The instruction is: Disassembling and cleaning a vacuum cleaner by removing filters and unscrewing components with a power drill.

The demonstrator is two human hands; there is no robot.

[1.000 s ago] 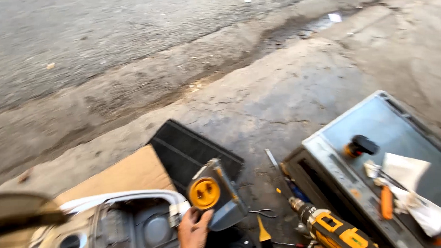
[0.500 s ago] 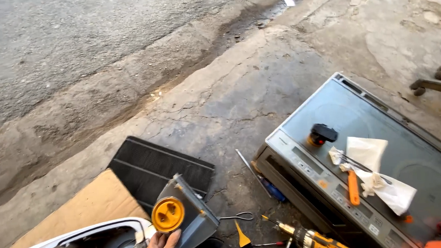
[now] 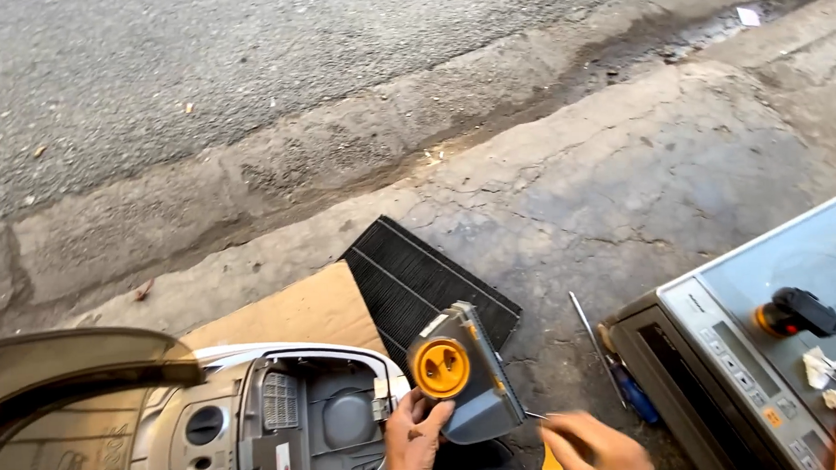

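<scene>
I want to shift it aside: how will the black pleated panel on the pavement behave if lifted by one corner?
The black pleated panel looks thin and flat, so probably light. Its fine ribs suggest it may flex slightly and dent easily. Lying flat, it shouldn't roll.

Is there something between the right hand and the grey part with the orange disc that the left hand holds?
Nothing visible. The right hand is blurred, just right of the grey part held up by the left hand; only an open gap lies between them.

Cracked concrete pavement (image 3: 621, 160) fills the centre; a worn kerb (image 3: 247, 186) runs toward twelve o'clock, with grey asphalt road (image 3: 241, 55) beyond, in daylight.
</scene>
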